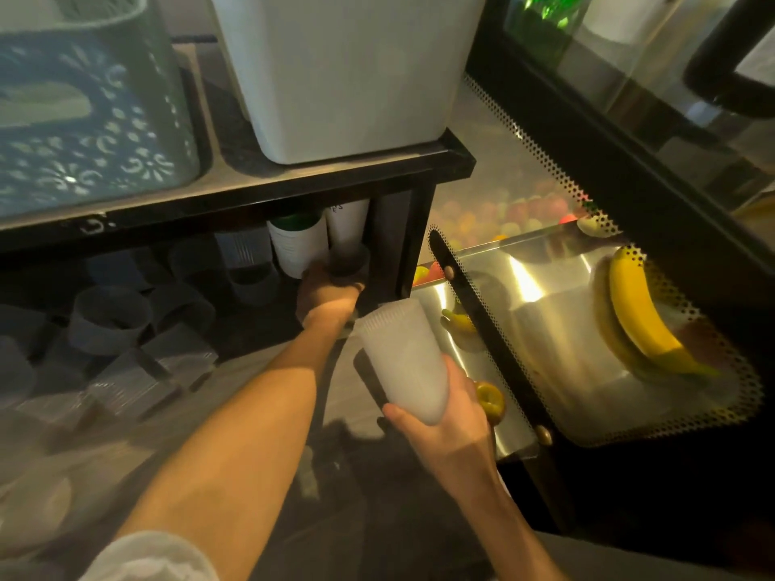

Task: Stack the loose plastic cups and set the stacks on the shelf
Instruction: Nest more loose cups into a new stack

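My right hand (448, 417) grips a frosted white cup stack (404, 358) by its base, tilted with the rim pointing up and away, in front of the black shelf unit (293, 182). My left hand (327, 293) reaches into the lower shelf, fingers closed around a dark translucent cup (347, 262) standing near the shelf's right post. Behind it stand two tall white cup stacks (300, 243). Several loose grey and clear cups (111, 318) lie and stand on the lower level to the left.
A white bin (344, 73) and a teal patterned basket (88, 115) sit on the upper shelf. To the right stands a glass display case (545, 320) with a banana (641, 308) and other fruit, its black frame close to my right hand.
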The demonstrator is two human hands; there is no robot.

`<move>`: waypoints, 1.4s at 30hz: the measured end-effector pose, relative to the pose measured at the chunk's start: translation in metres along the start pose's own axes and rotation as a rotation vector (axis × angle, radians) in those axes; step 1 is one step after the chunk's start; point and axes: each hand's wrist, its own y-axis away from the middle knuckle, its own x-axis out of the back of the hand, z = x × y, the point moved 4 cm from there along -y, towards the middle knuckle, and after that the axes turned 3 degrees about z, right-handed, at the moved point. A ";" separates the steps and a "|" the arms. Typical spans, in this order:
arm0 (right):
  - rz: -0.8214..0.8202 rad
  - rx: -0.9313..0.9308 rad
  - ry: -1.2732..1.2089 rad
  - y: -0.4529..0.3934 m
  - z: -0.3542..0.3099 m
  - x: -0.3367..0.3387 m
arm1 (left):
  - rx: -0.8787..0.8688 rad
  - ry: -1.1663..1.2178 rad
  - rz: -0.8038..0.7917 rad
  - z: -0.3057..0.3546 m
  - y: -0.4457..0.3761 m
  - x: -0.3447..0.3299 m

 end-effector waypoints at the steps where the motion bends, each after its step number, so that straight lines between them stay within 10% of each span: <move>1: -0.003 0.001 -0.006 0.000 0.000 0.001 | -0.005 0.020 -0.005 -0.003 0.004 0.004; 16: -0.206 0.100 -0.010 0.046 -0.036 -0.011 | 0.009 0.790 -0.054 -0.051 0.133 0.148; 42: -0.336 0.253 -0.078 0.091 -0.075 -0.035 | -0.132 0.546 0.005 -0.078 0.206 0.204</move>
